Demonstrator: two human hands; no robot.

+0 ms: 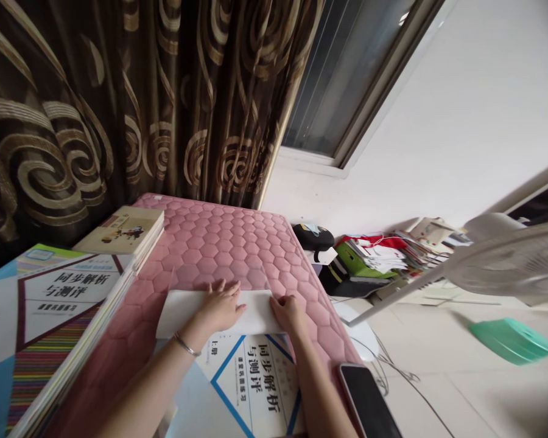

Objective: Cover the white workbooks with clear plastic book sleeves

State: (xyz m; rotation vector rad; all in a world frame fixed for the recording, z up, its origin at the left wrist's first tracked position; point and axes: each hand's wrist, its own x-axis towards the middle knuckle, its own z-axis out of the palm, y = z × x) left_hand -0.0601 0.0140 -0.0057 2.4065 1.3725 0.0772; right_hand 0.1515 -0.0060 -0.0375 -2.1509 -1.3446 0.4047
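Observation:
A white folded sheet of paper (178, 311) lies across the top of a blue-and-white workbook (251, 377) on a pink quilted table top (210, 249). My left hand (219, 307) lies flat on the paper with fingers spread; a thin bracelet circles its wrist. At the paper's right end, my right hand (288, 311) presses down on the fold with fingers curled.
A stack of workbooks (41, 316) sits at the left edge, a smaller book (123, 230) behind it. A black phone (368, 398) lies at the table's right edge. Dark patterned curtains (119, 97) hang behind. A white fan (506, 261), a green lid (514, 340), cables and piled papers (388, 252) are on the floor at the right.

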